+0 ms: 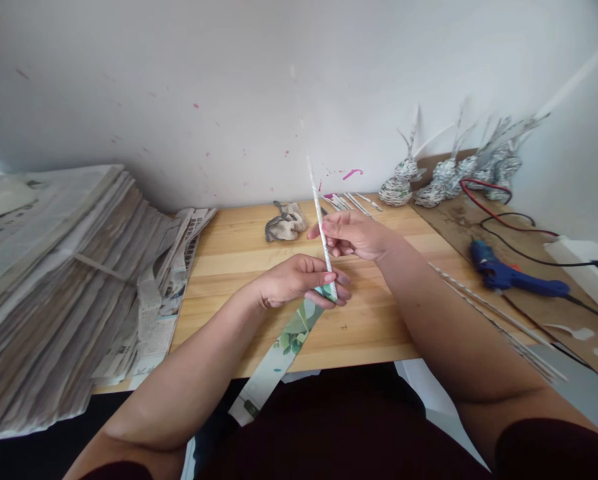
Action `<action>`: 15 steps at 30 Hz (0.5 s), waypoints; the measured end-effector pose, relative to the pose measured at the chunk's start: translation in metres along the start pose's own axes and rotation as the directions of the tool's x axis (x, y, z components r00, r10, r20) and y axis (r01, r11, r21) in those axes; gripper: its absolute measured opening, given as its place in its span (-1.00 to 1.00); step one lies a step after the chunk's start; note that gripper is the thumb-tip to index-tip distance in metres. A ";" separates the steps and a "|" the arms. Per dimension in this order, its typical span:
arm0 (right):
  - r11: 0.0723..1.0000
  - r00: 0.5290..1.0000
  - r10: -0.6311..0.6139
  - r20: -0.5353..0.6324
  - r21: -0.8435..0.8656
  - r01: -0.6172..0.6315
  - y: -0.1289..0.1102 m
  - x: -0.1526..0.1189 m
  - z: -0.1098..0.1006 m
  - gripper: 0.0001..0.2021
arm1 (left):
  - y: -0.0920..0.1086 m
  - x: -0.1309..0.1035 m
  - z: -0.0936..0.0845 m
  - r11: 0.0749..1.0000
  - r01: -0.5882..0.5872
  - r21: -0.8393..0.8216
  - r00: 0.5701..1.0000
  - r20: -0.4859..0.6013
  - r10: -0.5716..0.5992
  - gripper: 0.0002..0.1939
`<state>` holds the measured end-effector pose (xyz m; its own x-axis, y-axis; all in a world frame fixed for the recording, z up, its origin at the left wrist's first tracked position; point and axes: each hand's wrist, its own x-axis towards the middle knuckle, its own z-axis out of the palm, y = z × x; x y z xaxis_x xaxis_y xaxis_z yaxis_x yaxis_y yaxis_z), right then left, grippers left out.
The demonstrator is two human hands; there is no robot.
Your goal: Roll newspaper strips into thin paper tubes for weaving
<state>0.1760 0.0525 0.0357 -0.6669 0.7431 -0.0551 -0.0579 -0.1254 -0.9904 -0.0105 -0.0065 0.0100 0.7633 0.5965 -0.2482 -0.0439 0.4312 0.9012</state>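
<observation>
A thin white rolled-paper stick (317,207) rises nearly upright above the wooden table. My left hand (306,280) is closed round its lower end, thumb on top. From that end a flat paper strip with green leaves (289,343) hangs down past the table's front edge toward my lap. Higher on the stick, my right hand (351,235) pinches it between thumb and fingers.
Tall newspaper stacks (79,293) stand at the left, loose newspaper strips (179,267) beside them. A crumpled cloth (285,222), short paper sticks (351,202) and woven paper figures (396,190) lie at the back. Long paper sticks (493,313) and a blue glue gun (519,275) are right.
</observation>
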 end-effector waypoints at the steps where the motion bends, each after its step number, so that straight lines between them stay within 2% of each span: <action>1: 1.000 0.999 0.012 0.032 -0.013 -0.012 0.000 -0.001 0.000 -0.66 | 0.000 0.000 0.000 1.000 -0.003 0.001 1.000 0.004 0.003 -0.70; 4: 0.999 0.999 -0.003 0.035 -0.050 0.005 0.002 0.001 -0.001 -0.71 | 0.000 0.000 -0.001 1.000 -0.010 0.008 1.000 -0.001 0.010 -0.69; 7: 0.996 0.997 -0.035 -0.069 -0.085 0.029 0.005 0.005 0.000 -0.69 | 0.000 0.001 -0.002 1.000 -0.008 0.013 1.000 -0.013 0.008 -0.68; 9: 0.995 0.995 -0.039 -0.091 -0.092 0.030 0.005 0.005 0.000 -0.68 | 0.000 0.001 -0.002 1.000 -0.003 0.012 1.000 -0.017 0.004 -0.68; 13: 0.998 0.998 0.010 0.064 -0.061 -0.006 0.002 0.000 -0.002 -0.69 | 0.000 0.000 -0.002 1.000 -0.015 0.011 1.000 0.006 0.015 -0.67; 15: 0.998 0.994 0.032 0.105 -0.061 -0.026 0.001 -0.002 -0.003 -0.69 | 0.000 0.000 -0.002 1.000 -0.018 0.008 1.000 0.014 0.018 -0.68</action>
<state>0.1792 0.0532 0.0339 -0.7430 0.6652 -0.0735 0.0051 -0.1042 -0.9945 -0.0117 -0.0046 0.0094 0.7710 0.5950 -0.2269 -0.0527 0.4147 0.9084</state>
